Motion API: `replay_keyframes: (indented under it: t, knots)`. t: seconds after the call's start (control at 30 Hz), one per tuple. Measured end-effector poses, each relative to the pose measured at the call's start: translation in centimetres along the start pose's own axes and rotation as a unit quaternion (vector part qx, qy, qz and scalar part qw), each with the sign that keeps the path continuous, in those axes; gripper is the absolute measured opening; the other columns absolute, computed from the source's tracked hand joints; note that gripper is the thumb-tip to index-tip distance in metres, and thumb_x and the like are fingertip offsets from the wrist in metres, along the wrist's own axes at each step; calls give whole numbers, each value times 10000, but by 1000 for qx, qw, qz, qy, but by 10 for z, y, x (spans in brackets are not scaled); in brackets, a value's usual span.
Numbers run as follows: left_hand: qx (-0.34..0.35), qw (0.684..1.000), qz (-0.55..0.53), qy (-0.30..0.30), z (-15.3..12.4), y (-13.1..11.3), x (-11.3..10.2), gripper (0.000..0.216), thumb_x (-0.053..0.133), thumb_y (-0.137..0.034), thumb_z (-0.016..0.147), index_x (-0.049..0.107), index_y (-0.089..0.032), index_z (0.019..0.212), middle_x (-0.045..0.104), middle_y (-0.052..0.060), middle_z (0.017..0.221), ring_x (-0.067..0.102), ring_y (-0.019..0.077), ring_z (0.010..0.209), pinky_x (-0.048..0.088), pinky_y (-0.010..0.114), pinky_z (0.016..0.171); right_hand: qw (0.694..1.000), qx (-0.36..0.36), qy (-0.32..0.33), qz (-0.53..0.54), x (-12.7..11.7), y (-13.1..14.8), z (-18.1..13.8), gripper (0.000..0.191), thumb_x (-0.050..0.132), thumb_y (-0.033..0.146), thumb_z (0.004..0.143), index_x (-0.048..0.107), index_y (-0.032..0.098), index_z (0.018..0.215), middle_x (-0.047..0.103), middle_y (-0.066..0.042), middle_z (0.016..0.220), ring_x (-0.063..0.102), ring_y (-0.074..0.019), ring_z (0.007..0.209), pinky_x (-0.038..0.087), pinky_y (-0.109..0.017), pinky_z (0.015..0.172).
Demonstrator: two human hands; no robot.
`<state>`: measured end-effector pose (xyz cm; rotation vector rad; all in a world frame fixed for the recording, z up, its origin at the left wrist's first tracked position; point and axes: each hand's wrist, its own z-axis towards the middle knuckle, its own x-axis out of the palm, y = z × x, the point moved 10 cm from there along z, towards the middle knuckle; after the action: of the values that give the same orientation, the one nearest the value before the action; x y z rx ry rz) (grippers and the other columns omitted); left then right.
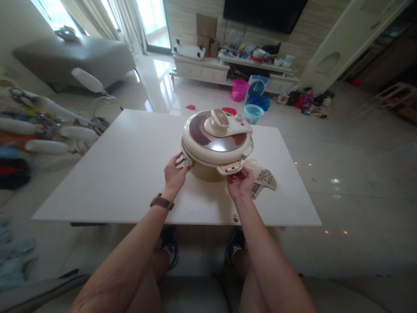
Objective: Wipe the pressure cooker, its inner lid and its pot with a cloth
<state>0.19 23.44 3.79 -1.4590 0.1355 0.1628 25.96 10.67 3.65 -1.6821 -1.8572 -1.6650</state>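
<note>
Two-handed hold on a cream lidded cooking pot, standing or held a little right of the middle of the white worktop; cannot tell whether its base touches. Left hand: fingers grasping the handle at the pot's left side. Right hand: palm up, grasping the front handle from beneath. Glass-panelled lid on, its top knob untouched. Judged step: steadying or shifting the pot; a move from here calls for even support from both grips, lid level. Edges: left edge and far left corner lie well apart, so wider room leftward. Rightward, a printed cloth lies just beside the right hand. At the front edge, a small item, too small to identify.
</note>
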Motion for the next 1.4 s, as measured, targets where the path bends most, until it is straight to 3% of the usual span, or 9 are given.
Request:
replay_keyframes:
  t: [0.2,0.4,0.63,0.73,0.83,0.93,1.0,1.17,1.4]
  knots:
    - [-5,1000,19,-24,9,10,-13,520,897,-261,728,729,-185,1214,767,142,1219,736,341,1184,660,462,911,1000,-5,-24,-16,-4,-19,-10,334,561,467,823,391,245,639,437,72,510,358,-91,417,301,-224,431]
    - [-30,998,-5,-48,15,29,-16,451,882,-289,740,757,-151,1152,772,167,1203,766,323,1097,638,497,959,997,16,-69,-16,-15,-39,-23,319,515,466,841,433,243,628,500,50,520,405,-100,420,299,-224,421]
    - [-64,996,-41,-44,16,42,-8,395,813,-265,780,777,-122,1147,799,154,1129,785,270,993,638,434,925,971,-103,-117,-180,-49,0,-3,329,497,468,824,503,242,584,537,25,526,488,-125,486,311,-240,461]
    - [-83,994,-48,-53,15,45,-8,407,815,-272,776,792,-113,1150,816,143,1018,787,278,954,635,442,912,888,-226,-146,-372,-65,51,7,274,562,457,791,546,240,625,572,24,599,511,-157,594,415,-275,581]
    - [-100,992,-55,-59,13,46,-9,435,834,-274,754,803,-105,1153,819,135,929,782,279,918,632,435,888,710,-329,-89,-615,-60,87,12,286,742,400,682,654,208,876,694,-57,948,608,-251,938,501,-383,865]
    - [-105,990,-64,-65,12,43,-10,423,856,-258,721,820,-106,1114,815,122,880,773,263,882,629,384,832,523,-264,-16,-810,-75,79,24,593,827,352,674,641,160,1203,642,-182,1292,557,-343,1237,455,-443,1036]
    - [-105,989,-71,-70,14,42,-10,403,862,-243,712,827,-112,1091,812,114,868,765,248,859,621,356,803,445,-182,10,-877,-95,67,30,724,840,356,710,574,153,1352,591,-206,1391,548,-357,1290,457,-426,1035]
    - [-106,989,-72,-80,19,41,-8,395,851,-243,735,818,-122,1109,812,121,976,743,209,815,589,316,754,358,-126,-12,-925,-104,56,28,648,699,268,875,490,165,1479,610,-215,1365,609,-353,1239,459,-411,990]
    - [-153,983,-70,-73,5,45,-3,354,761,-270,812,692,-166,1143,731,137,1217,708,183,902,546,280,707,353,-124,-38,-927,-100,70,29,355,511,201,950,718,187,1238,748,-184,1140,715,-342,1059,489,-404,882]
